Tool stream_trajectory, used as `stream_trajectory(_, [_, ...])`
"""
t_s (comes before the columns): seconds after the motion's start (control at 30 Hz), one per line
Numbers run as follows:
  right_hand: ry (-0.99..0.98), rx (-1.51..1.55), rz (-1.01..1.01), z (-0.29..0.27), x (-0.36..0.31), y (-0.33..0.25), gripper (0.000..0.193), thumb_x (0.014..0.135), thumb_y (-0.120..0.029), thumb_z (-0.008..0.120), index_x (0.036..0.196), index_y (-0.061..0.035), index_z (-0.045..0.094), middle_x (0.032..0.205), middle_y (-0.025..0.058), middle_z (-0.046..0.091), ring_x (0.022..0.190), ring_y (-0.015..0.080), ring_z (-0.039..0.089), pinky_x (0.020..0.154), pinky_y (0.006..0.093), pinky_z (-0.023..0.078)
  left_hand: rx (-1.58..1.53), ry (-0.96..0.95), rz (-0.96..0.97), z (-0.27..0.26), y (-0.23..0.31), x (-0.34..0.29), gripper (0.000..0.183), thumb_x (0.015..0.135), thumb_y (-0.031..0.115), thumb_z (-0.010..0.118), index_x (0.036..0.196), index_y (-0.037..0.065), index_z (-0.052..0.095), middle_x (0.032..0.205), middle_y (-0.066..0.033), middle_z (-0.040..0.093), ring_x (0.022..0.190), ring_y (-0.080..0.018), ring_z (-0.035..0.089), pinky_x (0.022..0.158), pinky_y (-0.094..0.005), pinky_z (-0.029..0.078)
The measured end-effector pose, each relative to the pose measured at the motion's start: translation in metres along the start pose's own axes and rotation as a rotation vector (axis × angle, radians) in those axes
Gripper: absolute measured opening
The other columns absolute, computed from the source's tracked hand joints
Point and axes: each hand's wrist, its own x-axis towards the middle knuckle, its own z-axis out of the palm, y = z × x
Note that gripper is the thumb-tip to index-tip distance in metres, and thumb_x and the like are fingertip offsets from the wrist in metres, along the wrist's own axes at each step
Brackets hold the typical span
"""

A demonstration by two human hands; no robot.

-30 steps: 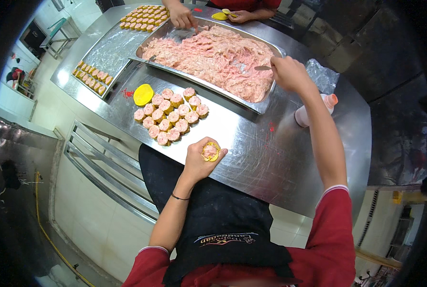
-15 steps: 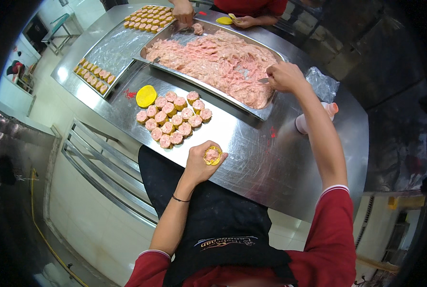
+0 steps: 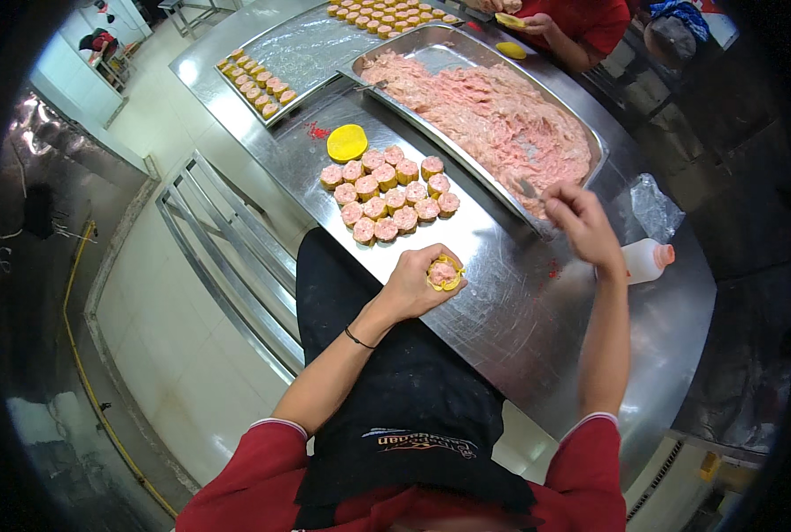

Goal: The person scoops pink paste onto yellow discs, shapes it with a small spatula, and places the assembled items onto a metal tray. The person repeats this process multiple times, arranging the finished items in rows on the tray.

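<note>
Wrapped around a yellow-skinned shumai dumpling [image 3: 444, 273] with pink meat showing at its top, my left hand [image 3: 411, 285] is closed just over the table's near edge. My right hand [image 3: 583, 229] pinches a small metal tool, its short blade [image 3: 527, 188] showing at the near right end of the meat tray; its exact kind is unclear. Pink minced meat [image 3: 502, 115] fills most of that deep metal tray [image 3: 440, 135]. Left of my hands stand several filled dumplings [image 3: 385, 202] in close rows, beside a stack of round yellow wrappers [image 3: 347, 143].
A flat tray [image 3: 302, 58] at the far left carries more dumplings [image 3: 258, 84] along its ends. A white bottle [image 3: 646, 262] lies by my right forearm, near a clear plastic bag [image 3: 654, 208]. Across the table, another person's hand [image 3: 542, 28] holds a yellow wrapper.
My view has shifted, so the table sits further right. My right hand has drawn back from over the meat to the tray's near right rim. My left hand still holds the dumpling.
</note>
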Motion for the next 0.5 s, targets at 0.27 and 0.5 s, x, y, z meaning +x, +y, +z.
stream_trajectory(0.27, [0.119, 0.081, -0.046, 0.072, -0.04, -0.031, 0.024, 0.106, -0.016, 0.063, 0.091, 0.0021, 0.068, 0.072, 0.002, 0.057, 0.069, 0.009, 0.049, 0.063, 0.0286, 0.042, -0.033, 0.013, 0.21, -0.015, 0.04, 0.028, 0.043, 0.083, 0.024, 0.091, 0.113, 0.0, 0.071, 0.09, -0.0146, 0.074, 0.078, -0.0225, 0.071, 0.076, -0.0374, 0.057])
stream_trajectory(0.5, [0.216, -0.094, -0.14, 0.096, -0.039, -0.041, 0.032, 0.096, -0.026, 0.075, 0.078, 0.0011, 0.073, 0.061, 0.0119, 0.06, 0.056, 0.0178, 0.056, 0.055, 0.035, 0.044, 0.132, -0.08, 0.073, -0.026, 0.069, 0.038, 0.037, 0.083, 0.032, 0.091, 0.09, -0.001, 0.074, 0.076, -0.018, 0.072, 0.069, -0.0292, 0.07, 0.069, -0.0387, 0.055])
